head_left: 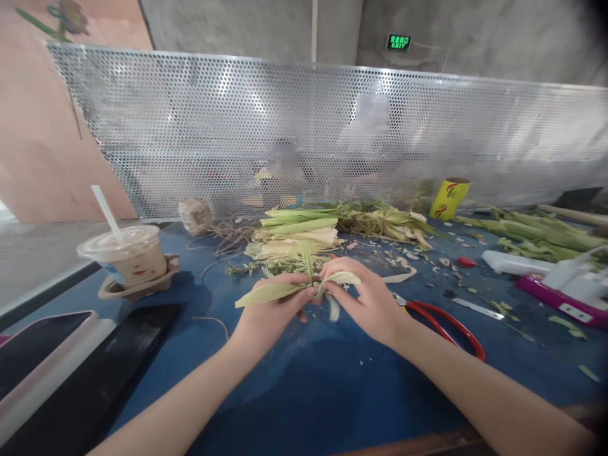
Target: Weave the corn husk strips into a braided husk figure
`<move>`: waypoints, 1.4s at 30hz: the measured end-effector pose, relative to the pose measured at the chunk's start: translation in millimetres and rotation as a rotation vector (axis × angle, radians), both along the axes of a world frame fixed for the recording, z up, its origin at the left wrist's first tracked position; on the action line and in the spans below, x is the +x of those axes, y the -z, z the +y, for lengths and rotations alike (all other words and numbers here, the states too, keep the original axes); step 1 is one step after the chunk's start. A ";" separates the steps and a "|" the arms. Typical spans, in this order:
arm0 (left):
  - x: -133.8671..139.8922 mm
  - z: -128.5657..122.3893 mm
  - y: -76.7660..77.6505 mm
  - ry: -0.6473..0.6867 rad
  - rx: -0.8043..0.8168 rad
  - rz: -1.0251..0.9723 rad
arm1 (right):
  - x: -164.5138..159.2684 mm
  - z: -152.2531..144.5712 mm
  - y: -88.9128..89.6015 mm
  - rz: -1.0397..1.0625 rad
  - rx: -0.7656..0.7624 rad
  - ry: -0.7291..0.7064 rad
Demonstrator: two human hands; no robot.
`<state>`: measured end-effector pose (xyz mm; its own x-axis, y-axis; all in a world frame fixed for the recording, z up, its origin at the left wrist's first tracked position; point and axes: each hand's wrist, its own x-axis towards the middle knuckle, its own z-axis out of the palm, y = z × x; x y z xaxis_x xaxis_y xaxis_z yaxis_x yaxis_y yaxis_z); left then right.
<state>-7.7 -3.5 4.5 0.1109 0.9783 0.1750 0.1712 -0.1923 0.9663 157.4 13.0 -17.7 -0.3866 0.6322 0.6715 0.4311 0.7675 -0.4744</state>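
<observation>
Pale green corn husk strips point(268, 293) meet between my two hands over the blue table. Thumb and fingers of my left hand point(280, 303) pinch the strips where they cross, with one strip lying out to the left and another standing upright. My right hand point(358, 294) pinches a curled strip close beside the left fingertips. Just beyond the hands lies a stack of corn husks point(299, 228), and a bunch of small green sprigs point(285, 266) sits in front of it. Red-handled scissors point(449, 323) rest by my right forearm, which partly covers them.
At left stand a lidded drink cup point(135, 259) in a cardboard holder and dark tablets point(123, 354). Twine point(232, 234) lies near the perforated metal screen point(199, 126). A blade point(477, 308), a purple power strip point(560, 303), a yellow roll point(449, 199) and scattered scraps are on the right.
</observation>
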 end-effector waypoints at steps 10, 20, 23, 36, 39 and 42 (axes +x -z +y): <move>-1.9 0.7 7.1 0.078 -0.002 -0.032 | -6.4 2.1 3.4 -0.012 -0.244 -0.004; -3.9 0.9 9.2 -0.001 0.054 0.059 | -7.3 0.2 4.2 0.035 -0.387 0.031; -3.5 1.9 12.1 -0.091 0.110 0.108 | -10.2 0.7 6.4 0.135 -0.533 -0.011; 1.8 2.4 9.3 -0.107 -0.166 -0.313 | -13.3 4.6 9.2 0.420 -0.567 -0.079; -4.2 5.2 8.1 -0.080 -0.277 -0.410 | -5.1 9.6 10.7 0.313 -0.017 0.172; -8.1 6.4 6.1 -0.046 -0.378 -0.459 | 3.4 8.9 5.4 -0.060 0.427 0.312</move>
